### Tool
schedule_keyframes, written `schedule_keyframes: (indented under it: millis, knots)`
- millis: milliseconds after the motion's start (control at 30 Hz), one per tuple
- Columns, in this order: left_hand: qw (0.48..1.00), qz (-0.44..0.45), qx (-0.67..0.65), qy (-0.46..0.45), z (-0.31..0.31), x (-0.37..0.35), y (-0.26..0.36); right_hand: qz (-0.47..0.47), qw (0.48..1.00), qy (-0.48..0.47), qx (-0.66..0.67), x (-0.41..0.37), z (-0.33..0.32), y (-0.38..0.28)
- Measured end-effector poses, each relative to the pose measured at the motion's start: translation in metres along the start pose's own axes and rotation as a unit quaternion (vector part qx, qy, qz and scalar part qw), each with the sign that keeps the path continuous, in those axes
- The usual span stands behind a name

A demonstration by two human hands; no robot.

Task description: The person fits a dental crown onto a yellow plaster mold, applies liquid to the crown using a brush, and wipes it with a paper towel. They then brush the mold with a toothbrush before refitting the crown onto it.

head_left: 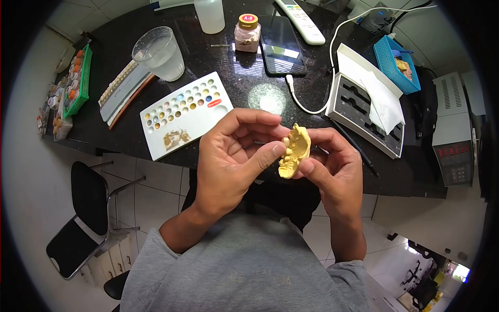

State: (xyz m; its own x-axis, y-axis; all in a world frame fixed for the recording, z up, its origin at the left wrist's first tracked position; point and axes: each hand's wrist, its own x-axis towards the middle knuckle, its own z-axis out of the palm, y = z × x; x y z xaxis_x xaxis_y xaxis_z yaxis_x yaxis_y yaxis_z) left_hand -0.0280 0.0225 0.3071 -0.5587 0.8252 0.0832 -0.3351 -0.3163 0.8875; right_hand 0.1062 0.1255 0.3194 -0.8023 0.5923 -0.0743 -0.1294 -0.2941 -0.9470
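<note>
A yellow dental cast (299,152) is held up in front of me, just past the table's near edge, its row of teeth facing left. My right hand (335,169) grips it from the right, thumb on the near side and fingers behind. At the cast's left edge sits a small pale dental crown (285,141). My left hand (228,158) closes on this crown between thumb and fingertips, the index finger stretched above. The left fingertips are right at the cast, and its far side is hidden by the right fingers.
Behind my hands lie a paint palette (156,138), a cup of water (161,54), a shade guide (122,93), a powder jar (247,34) and a phone (282,47). At right are an open white case (338,112), a blue basket (382,57) and a white cable (304,106).
</note>
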Motion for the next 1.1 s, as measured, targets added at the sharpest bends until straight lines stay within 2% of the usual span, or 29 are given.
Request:
schedule_keyframes:
  millis: [100,167,233,300,500,600,667,700,767,800,1100]
  knots:
    - [1.0,-0.008,-0.002,-0.014,-0.006,0.001,-0.003,-0.013,1.0,-0.008,-0.013,0.0,0.002,0.0]
    - [0.999,-0.017,-0.003,-0.032,-0.008,0.001,-0.004,-0.035,0.999,0.028,0.023,0.0,0.006,-0.002]
    - [0.999,-0.032,-0.039,-0.005,-0.007,0.0,-0.005,-0.022,1.0,0.0,-0.002,-0.002,-0.002,-0.003]
    - [0.999,-0.022,-0.031,-0.008,-0.008,0.001,-0.007,-0.084,0.989,-0.089,-0.078,-0.003,-0.006,0.0]
    - [0.999,0.038,0.015,-0.03,-0.011,0.0,-0.008,-0.09,0.98,-0.126,-0.123,-0.007,-0.005,0.0]
    - [0.997,0.059,0.041,-0.022,-0.008,-0.002,-0.01,-0.056,0.988,-0.128,-0.073,-0.01,-0.005,0.001]
    - [0.996,0.073,0.055,-0.018,-0.008,-0.002,-0.011,-0.05,0.994,-0.086,0.044,-0.013,-0.003,0.005]
    - [0.997,0.061,0.044,-0.014,-0.007,-0.003,-0.012,-0.05,0.994,-0.087,0.044,-0.012,-0.003,0.005]
    - [0.998,0.048,0.033,-0.011,-0.007,-0.004,-0.012,-0.074,0.997,0.003,-0.002,-0.011,-0.005,0.006]
    - [0.999,0.045,0.018,-0.014,-0.006,-0.005,-0.012,-0.033,0.999,0.027,0.019,-0.011,-0.005,0.002]
    - [0.999,0.008,-0.001,-0.036,-0.009,-0.01,-0.008,-0.038,0.996,0.044,-0.064,0.003,-0.017,-0.005]
